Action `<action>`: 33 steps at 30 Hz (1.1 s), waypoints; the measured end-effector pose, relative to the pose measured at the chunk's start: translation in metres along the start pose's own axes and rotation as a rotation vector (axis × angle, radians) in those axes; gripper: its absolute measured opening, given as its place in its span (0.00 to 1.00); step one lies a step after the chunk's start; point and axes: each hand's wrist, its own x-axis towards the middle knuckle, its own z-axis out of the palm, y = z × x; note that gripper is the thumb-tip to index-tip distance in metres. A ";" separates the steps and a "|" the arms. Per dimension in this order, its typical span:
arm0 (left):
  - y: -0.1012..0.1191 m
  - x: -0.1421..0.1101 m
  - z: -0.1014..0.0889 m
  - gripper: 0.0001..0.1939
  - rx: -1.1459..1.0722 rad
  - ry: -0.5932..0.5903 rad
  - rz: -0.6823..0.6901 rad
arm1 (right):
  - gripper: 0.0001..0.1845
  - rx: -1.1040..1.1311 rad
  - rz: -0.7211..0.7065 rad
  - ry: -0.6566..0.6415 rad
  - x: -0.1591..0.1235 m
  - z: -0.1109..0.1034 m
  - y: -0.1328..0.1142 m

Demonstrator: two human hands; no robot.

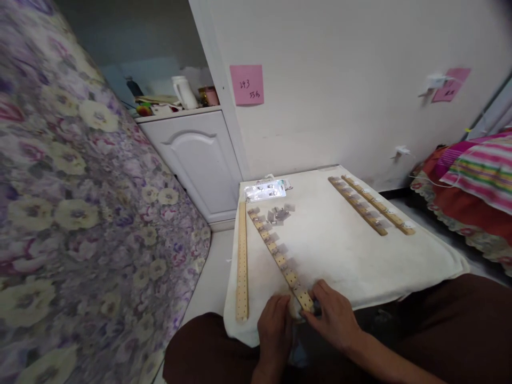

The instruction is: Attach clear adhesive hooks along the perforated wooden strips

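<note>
A narrow wooden strip (280, 260) with drilled holes lies slantwise on the cloth-covered table, its near end toward me. Small metal pieces with see-through plastic squares sit along it in a row. My right hand (335, 316) grips the near end, thumb on one side and fingers on the other. Just left of that end is my left hand (275, 326), its fingers curled together; whatever they pinch is hidden. Further left lies a bare wooden strip (242, 261) with holes. Beyond both hands, a small pile of metal pieces with plastic squares (281, 214) rests on the cloth.
White cloth (320, 250) covers the table. Two more fitted strips (358, 205) lie at the right. Clear plastic packaging (264, 190) is at the far left corner. A white wall (320, 106) stands behind, a floral curtain (100, 213) to the left and a bed (480, 181) to the right.
</note>
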 end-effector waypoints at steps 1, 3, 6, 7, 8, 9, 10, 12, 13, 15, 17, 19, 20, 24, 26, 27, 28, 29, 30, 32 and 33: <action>0.000 0.000 0.000 0.12 0.004 0.003 0.003 | 0.10 -0.003 0.008 0.001 0.000 0.000 0.001; -0.001 0.000 0.000 0.12 0.010 0.008 0.008 | 0.10 0.017 0.031 -0.006 -0.001 -0.004 0.005; -0.002 -0.001 0.000 0.13 0.016 0.000 0.012 | 0.09 0.080 0.084 -0.023 -0.008 -0.014 0.013; -0.002 -0.001 0.000 0.13 0.021 -0.002 0.014 | 0.08 0.105 0.116 -0.033 -0.011 -0.019 0.016; -0.003 -0.002 0.001 0.13 0.027 -0.003 0.016 | 0.08 0.133 0.156 -0.048 -0.015 -0.023 0.019; -0.004 -0.003 0.001 0.14 0.035 -0.003 0.020 | 0.08 0.167 0.201 -0.061 -0.018 -0.026 0.022; -0.005 -0.003 0.001 0.14 0.043 -0.002 0.024 | 0.08 0.209 0.251 -0.069 -0.020 -0.029 0.025; -0.006 -0.004 0.002 0.14 0.060 0.008 0.034 | 0.09 0.331 0.346 -0.072 -0.023 -0.031 0.030; -0.007 -0.004 0.002 0.14 0.068 0.011 0.036 | 0.10 0.418 0.383 -0.071 -0.023 -0.030 0.032; -0.006 -0.004 0.002 0.14 0.079 0.002 0.032 | 0.11 0.630 0.437 -0.074 -0.021 -0.026 0.036; -0.006 -0.004 0.002 0.14 0.082 -0.011 0.020 | 0.14 0.851 0.482 -0.108 -0.018 -0.020 0.039; -0.004 -0.003 0.002 0.14 0.078 -0.016 0.010 | 0.17 1.017 0.568 -0.164 -0.015 -0.018 0.039; -0.004 -0.003 0.002 0.14 0.076 -0.014 0.009 | 0.18 1.079 0.619 -0.199 -0.013 -0.018 0.039; -0.003 -0.002 0.001 0.14 0.084 0.000 0.013 | 0.19 1.265 0.753 -0.330 -0.008 -0.030 0.036; -0.002 -0.002 0.001 0.14 0.085 -0.002 0.016 | 0.19 1.327 0.769 -0.379 -0.005 -0.037 0.035; -0.003 -0.002 0.001 0.14 0.086 -0.005 0.019 | 0.19 1.345 0.772 -0.402 -0.004 -0.039 0.034; -0.003 -0.002 0.001 0.14 0.088 -0.010 0.020 | 0.19 1.354 0.770 -0.423 -0.003 -0.040 0.034; -0.003 -0.002 0.001 0.14 0.090 -0.017 0.022 | 0.19 1.354 0.766 -0.440 -0.002 -0.040 0.034; -0.003 -0.002 0.001 0.14 0.091 -0.022 0.023 | 0.19 1.350 0.757 -0.449 -0.002 -0.039 0.034; -0.004 -0.003 0.001 0.15 0.087 -0.024 0.025 | 0.18 1.344 0.725 -0.438 -0.002 -0.034 0.034; -0.005 -0.003 0.002 0.15 0.084 -0.025 0.025 | 0.19 1.342 0.707 -0.426 -0.003 -0.031 0.033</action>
